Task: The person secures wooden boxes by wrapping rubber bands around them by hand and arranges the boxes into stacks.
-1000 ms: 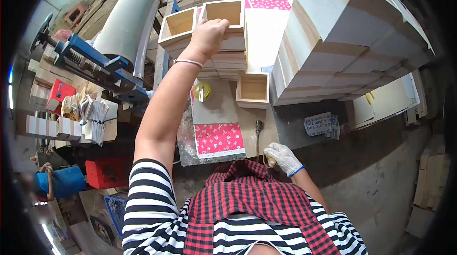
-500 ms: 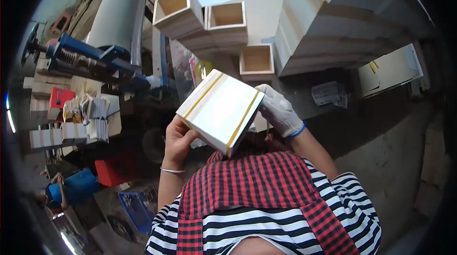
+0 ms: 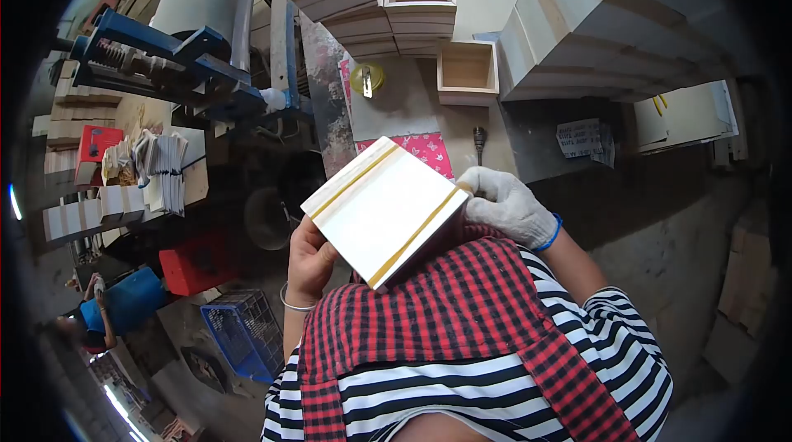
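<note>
A wooden box point(image 3: 384, 207) is held tilted in front of my chest, its white face up and crossed by two yellow-brown strips near opposite edges. My left hand point(image 3: 309, 265), bare with a bangle at the wrist, grips the left corner from below; some of its fingers are hidden behind the box. At the right corner, my right hand point(image 3: 510, 209), in a white knit glove with a blue cuff, has its fingers bent against the edge. Beyond the box lie a pink patterned sheet point(image 3: 429, 153) and a dark-handled tool point(image 3: 479, 143) on the table.
Open wooden boxes point(image 3: 467, 71) stand on the table, some stacked. A tall stack of pale boxes point(image 3: 577, 38) rises at right. A yellow round container point(image 3: 367, 79) sits left of centre. At left are a blue-framed roller machine point(image 3: 165, 54), a blue crate point(image 3: 243, 331) and another person point(image 3: 99, 318).
The view has shifted, so the tabletop things appear lower and the pink sheet and dark-handled tool now show. Both hands still hold the box; the gloved fingers are more bent at its corner.
</note>
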The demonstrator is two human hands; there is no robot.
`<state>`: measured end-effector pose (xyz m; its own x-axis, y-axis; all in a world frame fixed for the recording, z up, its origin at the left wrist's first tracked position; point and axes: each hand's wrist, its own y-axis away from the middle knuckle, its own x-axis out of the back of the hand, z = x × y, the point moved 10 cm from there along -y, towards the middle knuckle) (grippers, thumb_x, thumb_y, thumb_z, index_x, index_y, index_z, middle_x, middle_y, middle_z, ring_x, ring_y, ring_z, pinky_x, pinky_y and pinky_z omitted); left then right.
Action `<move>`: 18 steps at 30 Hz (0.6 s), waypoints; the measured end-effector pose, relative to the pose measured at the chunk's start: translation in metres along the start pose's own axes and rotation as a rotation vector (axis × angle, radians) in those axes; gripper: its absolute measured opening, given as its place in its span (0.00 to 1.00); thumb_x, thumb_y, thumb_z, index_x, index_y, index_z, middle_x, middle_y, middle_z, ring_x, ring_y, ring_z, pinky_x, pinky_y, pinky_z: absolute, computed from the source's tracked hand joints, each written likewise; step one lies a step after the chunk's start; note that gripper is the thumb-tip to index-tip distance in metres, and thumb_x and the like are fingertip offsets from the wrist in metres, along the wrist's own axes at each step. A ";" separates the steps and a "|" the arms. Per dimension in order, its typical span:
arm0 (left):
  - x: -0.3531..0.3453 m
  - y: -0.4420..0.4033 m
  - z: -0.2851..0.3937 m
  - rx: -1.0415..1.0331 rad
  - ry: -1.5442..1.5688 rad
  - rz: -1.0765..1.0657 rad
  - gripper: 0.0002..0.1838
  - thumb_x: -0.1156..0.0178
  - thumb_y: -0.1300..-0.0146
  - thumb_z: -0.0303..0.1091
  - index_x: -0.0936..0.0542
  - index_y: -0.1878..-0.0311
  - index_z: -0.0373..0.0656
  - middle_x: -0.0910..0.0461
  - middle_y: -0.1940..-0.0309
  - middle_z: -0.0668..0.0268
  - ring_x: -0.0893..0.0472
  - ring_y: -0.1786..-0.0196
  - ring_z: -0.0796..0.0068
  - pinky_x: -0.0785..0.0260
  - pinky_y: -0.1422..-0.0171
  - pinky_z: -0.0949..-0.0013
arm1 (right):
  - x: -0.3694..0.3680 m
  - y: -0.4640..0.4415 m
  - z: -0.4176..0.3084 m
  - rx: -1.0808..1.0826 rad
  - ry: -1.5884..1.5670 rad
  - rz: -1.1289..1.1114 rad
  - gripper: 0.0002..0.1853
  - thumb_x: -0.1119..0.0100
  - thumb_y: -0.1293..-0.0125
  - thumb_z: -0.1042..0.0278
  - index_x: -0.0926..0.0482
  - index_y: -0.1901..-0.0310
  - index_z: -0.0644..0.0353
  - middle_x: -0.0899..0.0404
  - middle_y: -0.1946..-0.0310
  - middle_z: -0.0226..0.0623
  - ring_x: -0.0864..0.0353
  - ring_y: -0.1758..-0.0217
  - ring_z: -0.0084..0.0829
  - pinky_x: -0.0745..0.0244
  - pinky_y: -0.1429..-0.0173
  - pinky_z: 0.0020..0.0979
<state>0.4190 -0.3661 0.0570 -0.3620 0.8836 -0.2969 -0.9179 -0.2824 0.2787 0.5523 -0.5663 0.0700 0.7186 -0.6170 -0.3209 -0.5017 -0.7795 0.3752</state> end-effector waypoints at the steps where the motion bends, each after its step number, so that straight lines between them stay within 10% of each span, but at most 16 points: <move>1: 0.001 0.002 -0.002 0.007 0.002 0.000 0.33 0.33 0.47 0.38 0.34 0.42 0.33 0.25 0.48 0.61 0.26 0.46 0.72 0.36 0.41 0.69 | -0.002 0.004 0.001 -0.023 0.025 -0.034 0.09 0.46 0.39 0.69 0.28 0.59 0.63 0.26 0.66 0.29 0.27 0.63 0.17 0.29 0.56 0.22; 11: -0.003 0.009 -0.004 0.041 -0.008 -0.023 0.33 0.33 0.46 0.39 0.34 0.41 0.33 0.26 0.48 0.59 0.26 0.46 0.72 0.36 0.40 0.69 | -0.012 0.031 0.006 -0.089 -0.194 -0.097 0.10 0.43 0.41 0.67 0.27 0.61 0.63 0.28 0.71 0.26 0.30 0.67 0.18 0.33 0.58 0.21; 18: -0.009 0.019 0.016 -0.066 -0.165 -0.012 0.31 0.36 0.44 0.37 0.36 0.41 0.34 0.27 0.47 0.59 0.27 0.45 0.71 0.38 0.40 0.69 | -0.017 0.035 -0.019 0.078 0.275 -0.206 0.08 0.43 0.43 0.68 0.25 0.67 0.64 0.27 0.74 0.26 0.30 0.70 0.18 0.33 0.62 0.19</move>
<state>0.4078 -0.3730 0.0795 -0.3247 0.9348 -0.1442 -0.9326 -0.2910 0.2135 0.5317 -0.5814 0.1056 0.9060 -0.4019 -0.1329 -0.3602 -0.8969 0.2564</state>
